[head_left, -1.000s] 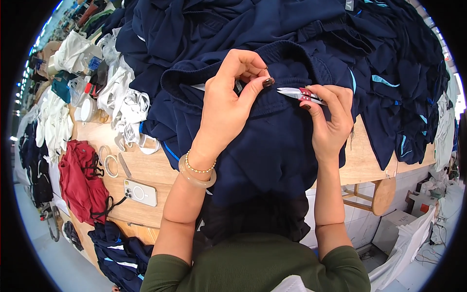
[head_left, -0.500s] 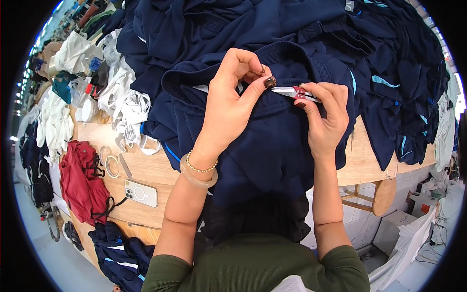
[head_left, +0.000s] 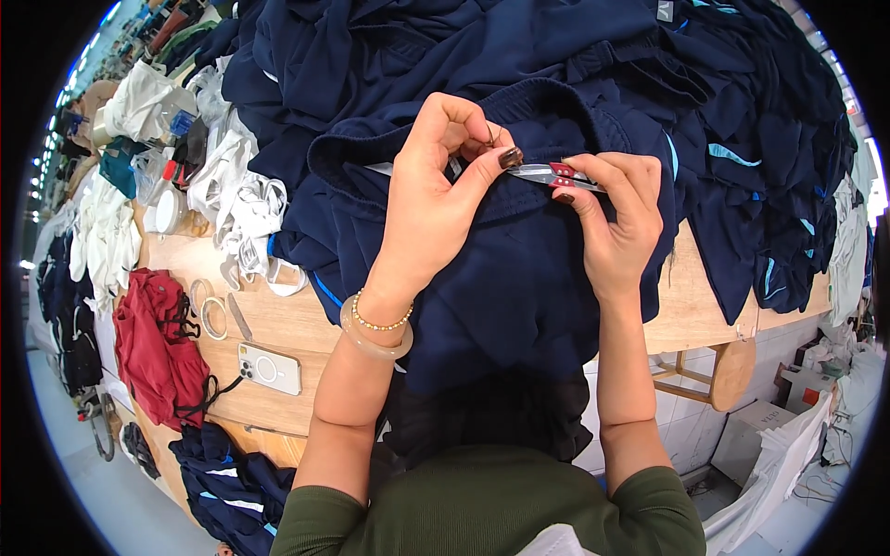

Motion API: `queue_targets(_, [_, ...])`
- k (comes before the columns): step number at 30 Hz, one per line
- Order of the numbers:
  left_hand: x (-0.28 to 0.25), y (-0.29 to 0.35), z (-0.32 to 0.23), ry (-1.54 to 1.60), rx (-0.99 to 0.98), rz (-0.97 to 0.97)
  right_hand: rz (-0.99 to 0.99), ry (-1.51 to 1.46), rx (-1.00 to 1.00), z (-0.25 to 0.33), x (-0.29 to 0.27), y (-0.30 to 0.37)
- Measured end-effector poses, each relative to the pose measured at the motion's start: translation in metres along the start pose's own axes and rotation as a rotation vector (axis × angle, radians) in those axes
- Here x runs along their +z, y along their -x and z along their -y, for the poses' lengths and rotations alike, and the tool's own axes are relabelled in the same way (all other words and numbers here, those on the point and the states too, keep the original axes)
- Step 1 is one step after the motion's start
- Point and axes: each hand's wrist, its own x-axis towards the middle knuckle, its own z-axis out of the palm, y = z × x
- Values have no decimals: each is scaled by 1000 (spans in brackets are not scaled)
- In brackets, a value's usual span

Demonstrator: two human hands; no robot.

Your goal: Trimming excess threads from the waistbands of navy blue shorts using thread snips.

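Observation:
Between my right thumb and fingers is a pair of small thread snips (head_left: 557, 175) with red grips, its blades pointing left. My right hand (head_left: 619, 221) is closed on it. The blade tips reach to my left thumb. My left hand (head_left: 436, 190) is pinched, and a thin dark strand, seemingly a thread, shows by its fingertips; what else it grips is hidden. Beneath both hands lies a navy garment (head_left: 528, 278) with a gathered elastic waistband (head_left: 357, 153), its opening facing me. A bit of white shows inside the waistband.
More navy garments (head_left: 399, 51) pile up behind and to the right. On the wooden table (head_left: 306, 347) at left are a phone (head_left: 270, 368), tape rolls (head_left: 214, 318), a red cloth bag (head_left: 159, 347) and white straps (head_left: 250, 218). A wooden stool (head_left: 732, 374) stands below right.
The snips have moved slightly left, their tips now at my left thumb. Both hands have shifted a little left.

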Motion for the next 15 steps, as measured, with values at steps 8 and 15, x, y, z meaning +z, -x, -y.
queue_targets(8, [-2, 13, -3, -16, 74, -238, -97, -291, 191, -8, -6, -4])
queue_targets(15, [-1, -2, 7, -433, 266, -591, -96, -365, 217, -12, -7, -7])
